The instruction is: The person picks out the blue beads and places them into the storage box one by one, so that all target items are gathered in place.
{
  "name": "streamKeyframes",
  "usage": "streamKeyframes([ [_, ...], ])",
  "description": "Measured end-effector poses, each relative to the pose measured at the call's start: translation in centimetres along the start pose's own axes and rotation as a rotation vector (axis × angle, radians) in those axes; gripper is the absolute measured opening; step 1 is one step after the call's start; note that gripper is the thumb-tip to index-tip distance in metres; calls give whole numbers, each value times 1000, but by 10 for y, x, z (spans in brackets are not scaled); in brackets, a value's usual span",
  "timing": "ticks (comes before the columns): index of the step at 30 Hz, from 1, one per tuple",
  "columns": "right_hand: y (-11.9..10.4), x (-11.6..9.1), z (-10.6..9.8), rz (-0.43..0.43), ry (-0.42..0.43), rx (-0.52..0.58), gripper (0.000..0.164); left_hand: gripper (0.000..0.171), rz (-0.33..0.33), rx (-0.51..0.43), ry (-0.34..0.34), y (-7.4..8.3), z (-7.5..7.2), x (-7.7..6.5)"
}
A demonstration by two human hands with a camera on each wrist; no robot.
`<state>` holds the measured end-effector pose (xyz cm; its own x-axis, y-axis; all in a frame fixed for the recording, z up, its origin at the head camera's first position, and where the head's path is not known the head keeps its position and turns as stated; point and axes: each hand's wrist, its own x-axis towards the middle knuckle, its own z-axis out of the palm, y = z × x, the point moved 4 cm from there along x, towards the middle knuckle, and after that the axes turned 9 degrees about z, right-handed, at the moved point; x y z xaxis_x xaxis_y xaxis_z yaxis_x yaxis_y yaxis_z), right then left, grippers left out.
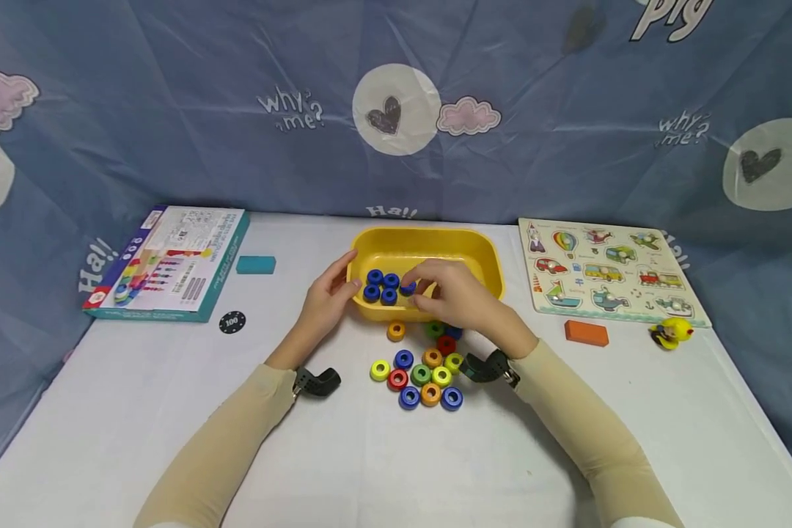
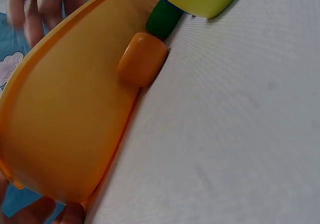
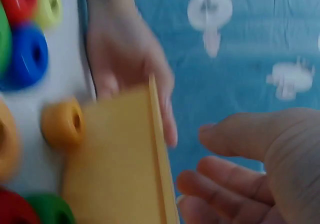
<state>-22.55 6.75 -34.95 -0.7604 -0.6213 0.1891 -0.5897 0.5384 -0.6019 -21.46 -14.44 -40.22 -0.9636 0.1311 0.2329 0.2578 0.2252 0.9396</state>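
Observation:
Both hands are at a yellow plastic tray (image 1: 429,236). My left hand (image 1: 326,297) touches its left end, thumb near the front corner and fingers along the outside of the wall. Several blue rings (image 1: 390,281) sit grouped in the left part of the tray. My right hand (image 1: 452,290) reaches over the front rim, fingertips right at the rightmost blue ring (image 1: 408,289). The right wrist view shows the right thumb (image 3: 225,134) apart from the fingers, with nothing seen between them. An orange ring (image 2: 143,59) stands against the tray's front wall.
Several loose rings (image 1: 421,375) in blue, red, orange, green and yellow lie before the tray. A toy box (image 1: 171,264), teal block (image 1: 256,265) and black chip (image 1: 232,322) lie left. A picture puzzle board (image 1: 607,271), orange block (image 1: 586,333) and yellow figurine (image 1: 671,334) lie right.

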Motion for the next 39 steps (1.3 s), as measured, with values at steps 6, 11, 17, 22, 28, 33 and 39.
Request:
streamKeyframes([
  [6,-27,-30,14,-137,-121,-57,13,55,3,7,5,2,0,0],
  [11,-26,-35,35,-36,-305,-199,12,55,-8,-6,6,0,1,-1],
  [17,-17,-35,52,2,-370,-253,9,55,-14,-4,6,0,2,-2],
  [22,-16,-34,54,-4,-344,-241,10,55,-1,7,6,1,1,-1],
  [28,-16,-33,56,-2,-337,-264,9,55,3,3,7,2,1,0],
  [33,-16,-33,56,-2,-330,-261,7,55,3,-5,7,2,1,0],
  [39,-18,-33,55,-20,-306,-224,5,55,2,-6,5,2,1,-1],
])
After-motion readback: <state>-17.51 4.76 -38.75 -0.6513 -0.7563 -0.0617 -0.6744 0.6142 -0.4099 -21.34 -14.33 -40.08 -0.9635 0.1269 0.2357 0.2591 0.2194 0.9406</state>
